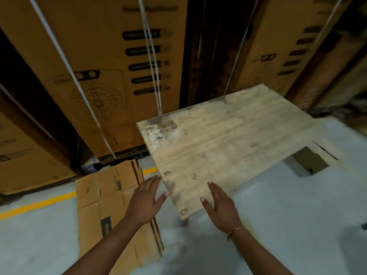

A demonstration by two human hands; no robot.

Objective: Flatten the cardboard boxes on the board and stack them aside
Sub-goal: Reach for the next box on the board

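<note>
At the near corner of the worktop (pixel 228 139), your left hand (pixel 145 201) and right hand (pixel 220 207) hover flat on either side, palms down, fingers straight and close together, holding nothing. Its wood is pale, scuffed and stained. Left of the worktop, the flattened cardboard boxes (pixel 103 195) lie stacked on the grey floor (pixel 278 215), brown and creased.

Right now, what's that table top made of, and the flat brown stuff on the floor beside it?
The board looks like bare, unpainted wood, maybe plywood: pale grain streaks, dark stains, no shine. The flattened boxes look like plain brown cardboard with a matte finish: fold creases, printed marks, and thin layered edges in the stack.
</note>
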